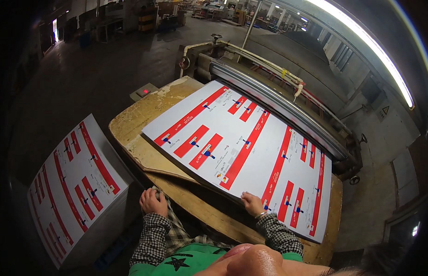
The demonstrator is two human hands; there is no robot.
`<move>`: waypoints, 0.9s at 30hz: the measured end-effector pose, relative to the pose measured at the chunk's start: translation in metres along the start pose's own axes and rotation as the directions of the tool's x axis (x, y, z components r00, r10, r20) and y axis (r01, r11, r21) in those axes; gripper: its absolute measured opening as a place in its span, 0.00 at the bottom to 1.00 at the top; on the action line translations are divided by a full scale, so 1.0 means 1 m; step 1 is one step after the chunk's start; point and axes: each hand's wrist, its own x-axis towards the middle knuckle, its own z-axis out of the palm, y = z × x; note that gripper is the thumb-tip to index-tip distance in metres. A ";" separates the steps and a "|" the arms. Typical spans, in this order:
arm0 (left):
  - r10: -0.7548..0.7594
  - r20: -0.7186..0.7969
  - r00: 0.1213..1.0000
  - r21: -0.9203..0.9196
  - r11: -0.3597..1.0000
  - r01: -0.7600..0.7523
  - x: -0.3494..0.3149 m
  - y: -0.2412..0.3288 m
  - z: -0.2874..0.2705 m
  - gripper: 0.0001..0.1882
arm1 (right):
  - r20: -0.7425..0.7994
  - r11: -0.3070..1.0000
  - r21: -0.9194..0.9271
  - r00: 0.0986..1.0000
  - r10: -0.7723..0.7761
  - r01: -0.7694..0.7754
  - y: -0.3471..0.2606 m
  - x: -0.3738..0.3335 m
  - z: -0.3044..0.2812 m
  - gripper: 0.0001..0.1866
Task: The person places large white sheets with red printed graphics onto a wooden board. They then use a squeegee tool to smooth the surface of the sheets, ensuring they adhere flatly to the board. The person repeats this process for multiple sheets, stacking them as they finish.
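Observation:
A large white printed sheet with red bars and small blue figures lies across the wooden table, its far edge up against a long metal roller. My right hand is closed at the sheet's near edge, with the thumb on top and the fingertips partly hidden. Lower left, by the table's near edge, my left hand has its fingers curled down beside checked cloth. Whatever is under those fingers is hidden. To the left stands a tall stack of matching printed sheets, apart from my left hand.
The roller belongs to a wide machine with pipes and handwheels along its frame. A small box with a red light sits by the table's far left corner. A bright tube lamp hangs above on the right. Workbenches fill the far background.

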 end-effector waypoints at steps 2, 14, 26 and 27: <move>-0.009 0.010 1.000 0.006 1.000 0.009 -0.001 -0.001 -0.001 0.14 | 0.024 0.999 -0.008 0.999 0.034 -0.034 0.008 0.004 0.005 0.07; -0.070 0.066 0.995 0.073 0.995 0.065 -0.001 -0.001 -0.006 0.14 | 0.306 0.881 -0.455 0.906 0.293 -0.131 -0.001 0.045 0.015 0.52; -0.078 0.057 0.995 0.078 0.994 0.074 -0.004 0.003 0.001 0.14 | 0.130 0.989 0.056 0.983 0.128 -0.136 -0.015 0.039 -0.058 0.12; -0.074 0.060 0.995 0.082 0.994 0.069 -0.004 0.004 0.002 0.14 | 0.057 0.993 0.083 0.995 0.080 -0.084 -0.024 0.037 -0.065 0.11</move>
